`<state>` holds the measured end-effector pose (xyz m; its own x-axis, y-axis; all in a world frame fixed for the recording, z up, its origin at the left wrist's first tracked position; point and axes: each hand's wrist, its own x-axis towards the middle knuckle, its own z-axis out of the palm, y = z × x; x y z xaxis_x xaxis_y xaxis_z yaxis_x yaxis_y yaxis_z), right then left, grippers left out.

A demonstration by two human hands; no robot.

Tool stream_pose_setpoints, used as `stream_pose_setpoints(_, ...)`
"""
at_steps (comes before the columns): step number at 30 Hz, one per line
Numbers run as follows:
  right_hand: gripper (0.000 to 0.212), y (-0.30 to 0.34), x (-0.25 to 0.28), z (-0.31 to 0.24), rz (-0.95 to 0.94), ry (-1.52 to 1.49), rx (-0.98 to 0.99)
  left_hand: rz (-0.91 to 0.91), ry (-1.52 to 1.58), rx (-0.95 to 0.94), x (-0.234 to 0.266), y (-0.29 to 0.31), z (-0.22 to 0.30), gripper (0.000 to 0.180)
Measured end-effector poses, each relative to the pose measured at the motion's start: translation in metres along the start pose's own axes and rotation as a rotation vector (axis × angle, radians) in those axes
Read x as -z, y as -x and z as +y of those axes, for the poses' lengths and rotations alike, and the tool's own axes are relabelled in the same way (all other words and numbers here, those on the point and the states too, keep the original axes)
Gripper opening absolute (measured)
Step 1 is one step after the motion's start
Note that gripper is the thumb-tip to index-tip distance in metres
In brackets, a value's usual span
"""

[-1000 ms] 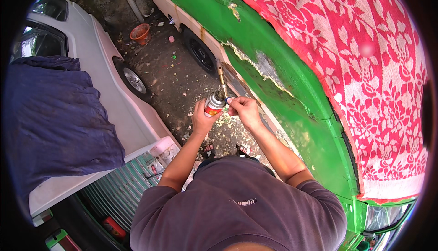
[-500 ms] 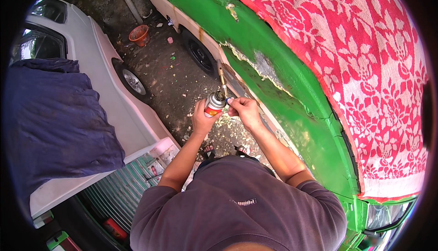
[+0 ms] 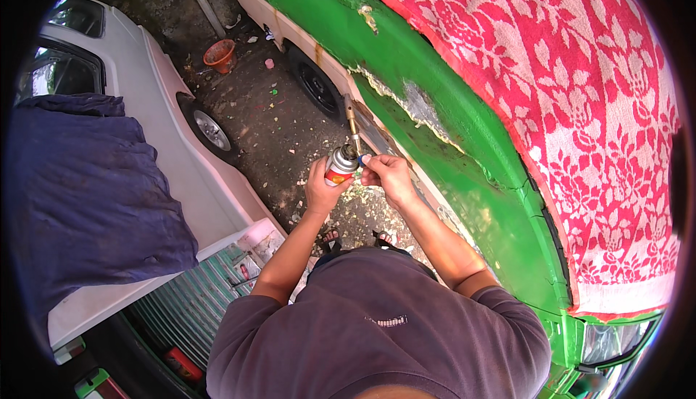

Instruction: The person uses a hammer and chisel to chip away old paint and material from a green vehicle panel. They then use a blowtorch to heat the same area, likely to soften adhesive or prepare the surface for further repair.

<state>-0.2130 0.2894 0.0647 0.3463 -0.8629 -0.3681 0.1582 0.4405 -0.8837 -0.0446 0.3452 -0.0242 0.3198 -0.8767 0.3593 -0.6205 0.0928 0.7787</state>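
My left hand is wrapped round a gas canister, white and red with a silver top. A brass blowtorch head is fitted on it, its nozzle pointing away from me towards the lower side of the green vehicle. At the torch's base my right hand pinches a small blue knob between thumb and fingers. Beyond the nozzle, the green body panel has peeled, cracked paint and a bare grey patch. I see no flame.
A red and white floral cloth covers the green vehicle's top. To my left stands a pale pickup with a dark blue cloth over it. An orange pot sits on the ground. Paint flakes litter the ground near my feet.
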Motion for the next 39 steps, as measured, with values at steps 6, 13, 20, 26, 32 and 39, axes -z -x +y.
stream_pose_setpoints(6,0.026,-0.001,0.000,0.001,-0.013,-0.031,-0.016,0.004,0.009,0.001,0.000,0.000,-0.001,0.073)
stream_pose_setpoints(13,0.026,-0.002,0.000,0.003,-0.019,-0.047,-0.025,0.010,-0.003,0.005,0.002,0.001,0.002,0.073)
stream_pose_setpoints(20,0.039,-0.003,0.011,0.016,0.005,-0.072,0.092,-0.016,0.030,0.012,-0.003,-0.001,0.001,0.073)
stream_pose_setpoints(26,0.041,0.000,0.027,0.035,0.067,-0.107,0.129,-0.079,0.025,-0.020,-0.005,0.000,0.006,0.074)
stream_pose_setpoints(32,0.033,0.006,0.028,0.032,0.036,0.048,0.158,-0.092,0.006,-0.059,-0.010,0.005,0.004,0.076)
stream_pose_setpoints(39,0.030,0.004,0.023,0.029,0.031,0.059,0.102,-0.109,0.042,0.011,-0.008,0.009,0.002,0.073)
